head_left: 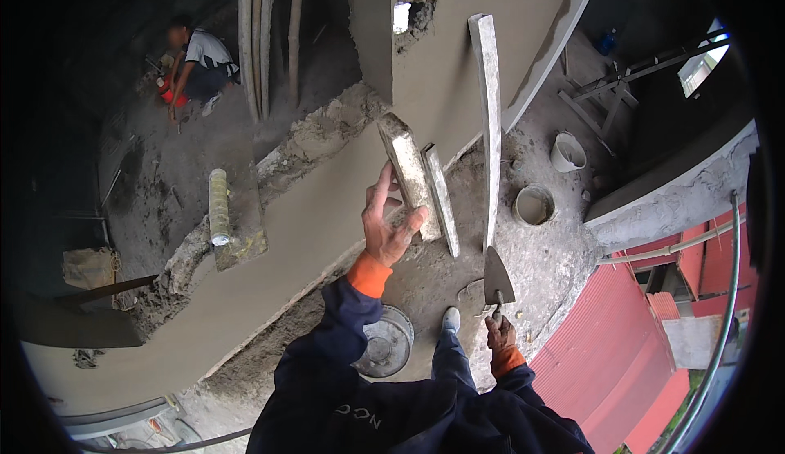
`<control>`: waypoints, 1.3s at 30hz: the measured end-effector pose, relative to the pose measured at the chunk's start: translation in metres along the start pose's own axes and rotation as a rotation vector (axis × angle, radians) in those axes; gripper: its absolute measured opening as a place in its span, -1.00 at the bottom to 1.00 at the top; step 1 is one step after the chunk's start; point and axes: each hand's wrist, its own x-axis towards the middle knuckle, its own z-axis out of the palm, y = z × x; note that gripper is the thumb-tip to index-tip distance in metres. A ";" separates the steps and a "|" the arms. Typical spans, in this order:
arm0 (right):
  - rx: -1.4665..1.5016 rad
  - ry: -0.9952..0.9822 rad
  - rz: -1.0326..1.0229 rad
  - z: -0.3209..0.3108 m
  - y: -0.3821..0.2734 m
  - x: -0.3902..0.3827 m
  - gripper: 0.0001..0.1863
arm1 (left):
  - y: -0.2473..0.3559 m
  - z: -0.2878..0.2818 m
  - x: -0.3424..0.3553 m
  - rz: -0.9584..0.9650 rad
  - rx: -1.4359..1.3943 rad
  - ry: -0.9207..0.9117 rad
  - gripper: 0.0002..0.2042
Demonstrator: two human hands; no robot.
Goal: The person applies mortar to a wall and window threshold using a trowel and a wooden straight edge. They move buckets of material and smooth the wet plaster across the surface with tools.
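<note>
In my left hand [384, 225] is a short, mortar-stained rectangular piece [405, 164], held upright at a tilt with my fingers along its side. A narrow straightedge [440, 196] stands just to its right, and a long pale board [489, 111] leans upright beside a plastered wall [458, 53]. My right hand [502, 331] grips the handle of a pointed trowel [499, 278], whose blade points away from me at the foot of the long board.
Below me sits a round bucket [384, 344]; two more [533, 206] [567, 154] stand right. A crouching person [204, 62] works back left near poles [257, 37]. A roll [218, 205] stands left. A railing [711, 348] borders red roofs [597, 331] at right.
</note>
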 end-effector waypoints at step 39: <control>-0.182 0.163 -0.030 -0.013 0.083 0.022 -0.44 | -0.004 -0.002 0.200 0.220 0.185 0.171 -0.07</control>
